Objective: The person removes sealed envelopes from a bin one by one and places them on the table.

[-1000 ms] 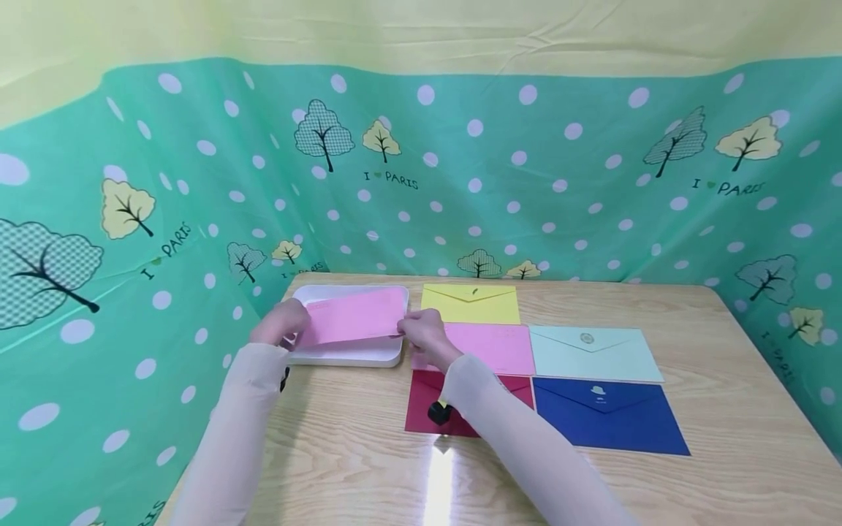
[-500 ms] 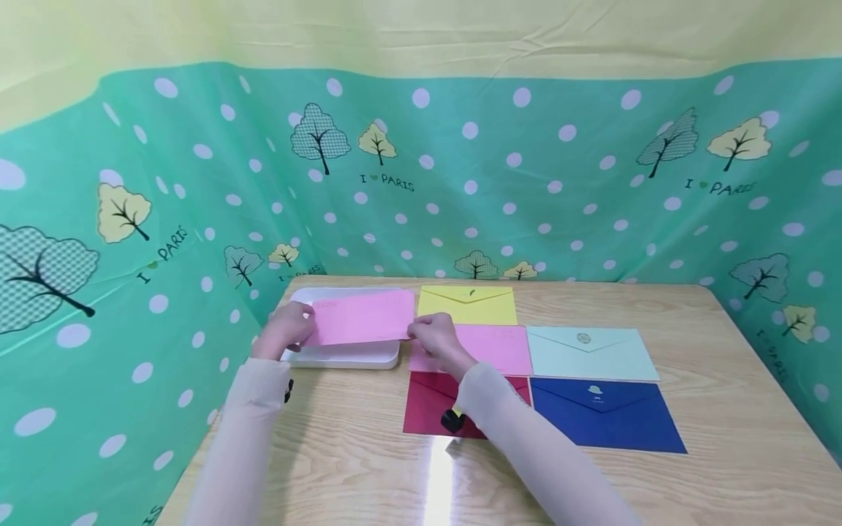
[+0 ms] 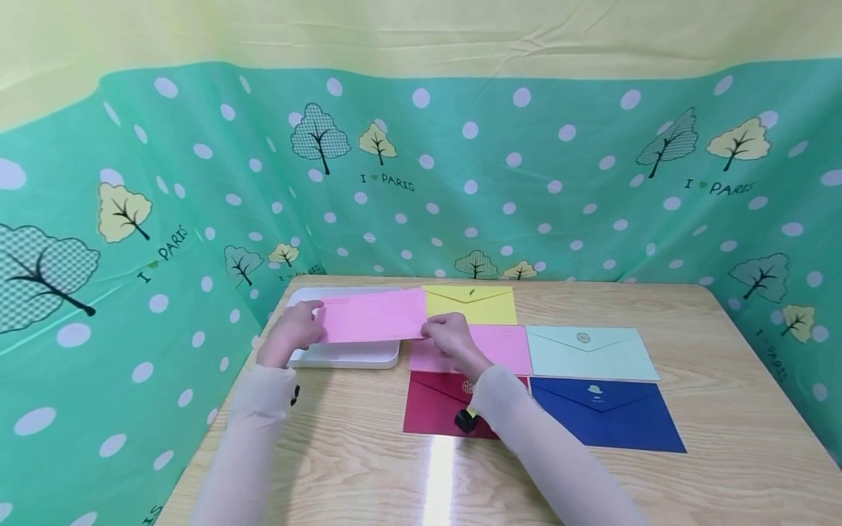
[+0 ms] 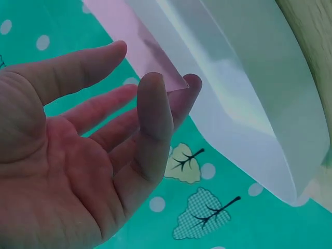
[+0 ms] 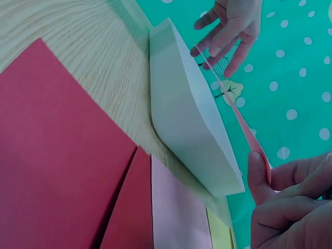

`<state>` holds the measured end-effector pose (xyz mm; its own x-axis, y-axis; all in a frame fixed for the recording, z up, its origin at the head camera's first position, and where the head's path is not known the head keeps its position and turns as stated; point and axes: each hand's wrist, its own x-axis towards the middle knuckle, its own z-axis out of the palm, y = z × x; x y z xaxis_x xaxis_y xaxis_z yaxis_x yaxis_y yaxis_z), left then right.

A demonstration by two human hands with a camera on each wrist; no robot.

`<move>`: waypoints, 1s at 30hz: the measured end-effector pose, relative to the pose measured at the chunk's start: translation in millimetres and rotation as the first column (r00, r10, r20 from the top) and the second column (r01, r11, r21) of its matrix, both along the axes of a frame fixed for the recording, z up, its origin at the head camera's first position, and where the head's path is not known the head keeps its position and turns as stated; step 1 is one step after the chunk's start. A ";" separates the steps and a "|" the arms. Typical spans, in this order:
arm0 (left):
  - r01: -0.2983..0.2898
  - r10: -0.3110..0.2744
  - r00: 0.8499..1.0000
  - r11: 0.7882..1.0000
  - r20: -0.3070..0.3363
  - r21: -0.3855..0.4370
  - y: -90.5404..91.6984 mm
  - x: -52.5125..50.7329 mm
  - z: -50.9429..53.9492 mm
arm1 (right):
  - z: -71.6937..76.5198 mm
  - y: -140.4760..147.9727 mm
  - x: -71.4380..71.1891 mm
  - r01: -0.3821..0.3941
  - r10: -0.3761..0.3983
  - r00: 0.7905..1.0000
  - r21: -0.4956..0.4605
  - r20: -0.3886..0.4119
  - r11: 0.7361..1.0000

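Note:
A long pink envelope (image 3: 375, 316) is held tilted above a white tray (image 3: 342, 355). My right hand (image 3: 457, 340) pinches its lower right corner between thumb and curled fingers, as the right wrist view also shows. At its left end lies my left hand (image 3: 296, 332). In the left wrist view the left thumb stands apart, the fingers are spread and loosely bent, and the envelope's corner (image 4: 150, 49) lies by the fingertips; how firmly they touch it is hard to tell. The tray's inside is partly hidden beneath the envelope.
Flat on the wooden table, right of the tray, lie a yellow envelope (image 3: 470, 303), another pink one (image 3: 500, 351), a mint one (image 3: 595, 354), a dark red one (image 3: 430, 409) and a blue one (image 3: 608, 416). A green dotted curtain (image 3: 500, 190) borders the back and sides.
The pink envelope has slid to the right with my right hand, now overlapping the yellow envelope's left edge. My left hand has moved slightly right and its fingers have loosened.

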<state>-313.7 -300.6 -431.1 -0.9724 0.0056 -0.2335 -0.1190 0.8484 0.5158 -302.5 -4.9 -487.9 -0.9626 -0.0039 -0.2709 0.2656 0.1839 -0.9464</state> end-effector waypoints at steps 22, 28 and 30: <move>0.014 -0.014 1.000 0.996 -0.004 0.092 31.5 11.9 -1.5 | -5.9 35.5 11.2 0.024 -0.023 1.000 -0.072 0.017 0.997; 0.009 -0.008 1.000 0.995 -0.012 0.098 37.4 15.4 -2.5 | -8.9 41.8 14.1 0.025 -0.025 1.000 -0.039 0.000 0.999; 0.009 -0.007 1.000 0.995 -0.018 0.095 39.5 16.3 -2.9 | -8.3 44.1 15.5 0.028 -0.029 1.000 -0.035 -0.006 0.999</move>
<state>-297.4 -261.1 -434.0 -0.9761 0.0348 -0.2144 -0.1026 0.7963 0.5961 -287.1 39.2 -496.3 -0.9641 0.0142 -0.2651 0.2644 0.1430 -0.9538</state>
